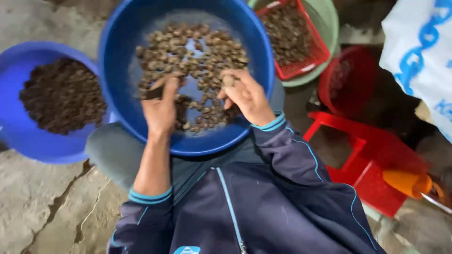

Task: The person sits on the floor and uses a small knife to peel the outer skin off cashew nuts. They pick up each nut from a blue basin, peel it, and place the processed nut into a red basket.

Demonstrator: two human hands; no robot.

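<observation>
Head view, two blue basins [117, 70], left hand [161, 109] fingers pinching dark tool [153, 93], right hand [247, 96] fingers pinching nut [229, 81].

Cracked grey concrete floor [42, 207] carries everything. Left: round blue plastic basin [19, 136] filled with dark brown husk-like bits, resting directly on floor. Top right: pale green plastic bowl [327, 28], red mesh basket [308, 59] nested inside it. Right: round red plastic basket [346, 80], just beside red plastic stool [372, 155]. Far right: white woven sack [414, 51] with blue print.
</observation>
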